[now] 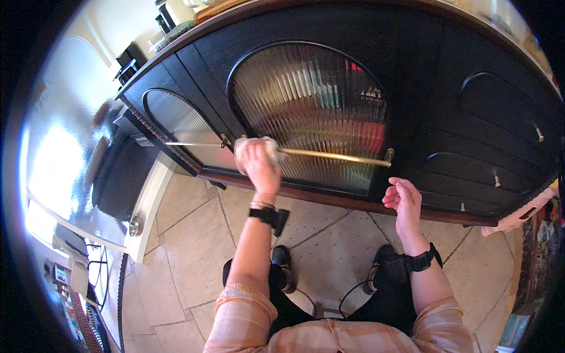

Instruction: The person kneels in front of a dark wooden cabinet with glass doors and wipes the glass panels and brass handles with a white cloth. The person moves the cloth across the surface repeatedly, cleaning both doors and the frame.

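Observation:
My left hand (260, 165) is closed around a crumpled pale cloth (242, 152), pressed on the left end of a long brass bar handle (335, 157). The bar runs across an arched, ribbed glass panel (304, 106) in a black cabinet (410, 57). My right hand (402, 198) hangs in front of the cabinet's lower edge, just below the bar's right end, fingers loosely curled and holding nothing. A narrower ribbed glass panel (185, 119) with a thinner bar handle (194, 144) lies to the left. Coloured items show blurred behind the wide glass.
Small brass knobs (497, 181) stick out from the cabinet's right side. Several things stand on its top, among them a wooden board (225, 9). A white door frame (152, 212) is at the left. My feet stand on the stone-tiled floor (326, 238); a pink box (521, 214) sits at the right.

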